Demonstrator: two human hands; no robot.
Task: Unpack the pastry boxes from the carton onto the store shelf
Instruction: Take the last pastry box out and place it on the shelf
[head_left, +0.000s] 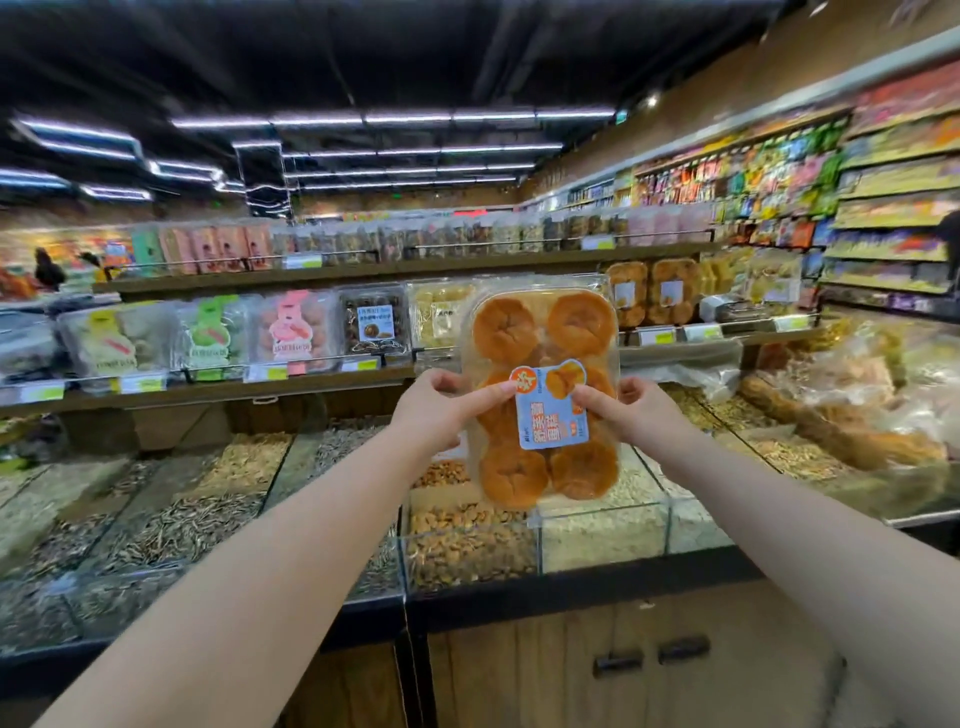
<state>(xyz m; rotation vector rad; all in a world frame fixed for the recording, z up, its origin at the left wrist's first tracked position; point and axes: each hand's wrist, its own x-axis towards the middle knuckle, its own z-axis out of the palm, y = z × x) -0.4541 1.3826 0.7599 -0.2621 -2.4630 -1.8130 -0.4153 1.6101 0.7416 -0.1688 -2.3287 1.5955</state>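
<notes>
Clear plastic pastry box (540, 395) upright between left grip (441, 410) and right grip (623, 410).

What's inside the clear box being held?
Pastry box holds round orange pastries: top and bottom pairs show. Blue label, left hand and right hand cover much of the middle pair.

Clear pastry box (540, 338) is showing orange-brown pastries (505, 330). Its label (553, 415) is showing pale blue with white and orange print. Shelf boxes behind are carrying a pink label (295, 332) and a green label (210, 338). Price tags (140, 383) are showing white and yellow. Sunflower seeds (176, 525) are looking dark with pale streaks. Cabinet (519, 675) is showing brown wood grain, handles (618, 665) dark.
</notes>
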